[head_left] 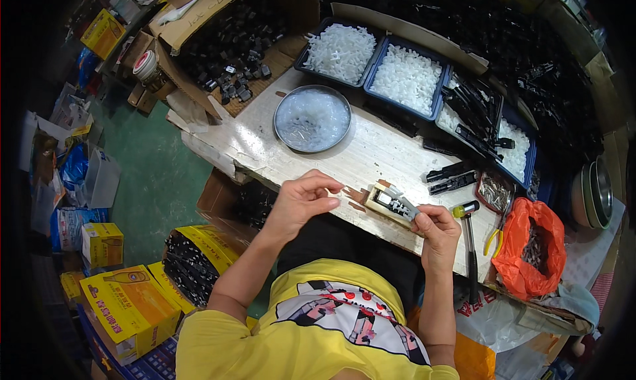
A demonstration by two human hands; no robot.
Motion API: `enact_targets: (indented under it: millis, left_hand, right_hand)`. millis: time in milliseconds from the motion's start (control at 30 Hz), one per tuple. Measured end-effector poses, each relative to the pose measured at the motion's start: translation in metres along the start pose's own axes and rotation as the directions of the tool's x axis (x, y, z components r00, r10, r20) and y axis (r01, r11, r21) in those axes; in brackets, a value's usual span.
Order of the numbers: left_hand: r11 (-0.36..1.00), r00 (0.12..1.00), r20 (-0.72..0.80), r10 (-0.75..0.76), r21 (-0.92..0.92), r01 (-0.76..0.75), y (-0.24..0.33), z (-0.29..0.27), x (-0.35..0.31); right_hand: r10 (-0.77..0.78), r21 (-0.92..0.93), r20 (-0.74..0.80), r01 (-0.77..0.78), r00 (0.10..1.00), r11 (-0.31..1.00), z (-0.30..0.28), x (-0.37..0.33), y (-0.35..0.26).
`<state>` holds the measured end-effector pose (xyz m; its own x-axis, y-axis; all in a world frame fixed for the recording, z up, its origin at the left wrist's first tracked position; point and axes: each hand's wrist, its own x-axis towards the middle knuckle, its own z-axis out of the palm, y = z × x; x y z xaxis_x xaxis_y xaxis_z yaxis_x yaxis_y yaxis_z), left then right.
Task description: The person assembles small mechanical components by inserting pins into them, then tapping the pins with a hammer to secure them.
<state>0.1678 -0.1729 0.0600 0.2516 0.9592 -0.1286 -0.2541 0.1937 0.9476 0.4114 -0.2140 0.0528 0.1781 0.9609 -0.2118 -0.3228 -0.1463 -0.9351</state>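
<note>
My left hand [303, 204] is closed in a pinch near the table's front edge, with a small white plastic piece [335, 194] at its fingertips. To its right lies a cream-coloured block-like fixture [389, 205] with a black and white part seated in it. A flat grey strip [405, 206] slants over the fixture's right side. My right hand [437, 231] grips the near end of that strip between thumb and fingers. Whether the strip is attached to the fixture, I cannot tell.
A round metal dish [312, 89] of small clear pieces stands behind my left hand. Blue trays [382, 96] of white parts line the back. A hammer [471, 247], pliers [491, 242] and a red bag [507, 267] lie right. Yellow boxes [126, 343] stand at lower left.
</note>
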Motion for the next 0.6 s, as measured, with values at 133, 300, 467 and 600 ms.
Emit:
enact_targets:
  millis: [133,300,467,600]
  left_hand:
    - [0.996,0.999,0.027,0.026,0.087,-0.028,-0.011,0.03,0.01]
    - [0.997,0.996,0.079,-0.037,-0.063,0.042,-0.021,0.062,0.012]
    - [0.953,0.981,0.113,-0.156,-0.242,0.179,-0.021,0.072,0.014]
    - [0.953,0.985,0.12,-0.12,-0.263,0.148,-0.024,0.076,0.014]
  right_hand:
    - [-0.046,0.016,0.024,0.046,0.999,0.999,0.001,-0.002,-0.001]
    - [-0.102,0.019,0.035,0.102,0.994,0.995,0.005,-0.006,-0.003]
    - [-0.141,0.035,0.042,0.139,0.989,0.99,0.005,-0.007,-0.004]
    - [-0.131,0.041,0.051,0.129,0.99,0.991,0.003,-0.007,-0.004]
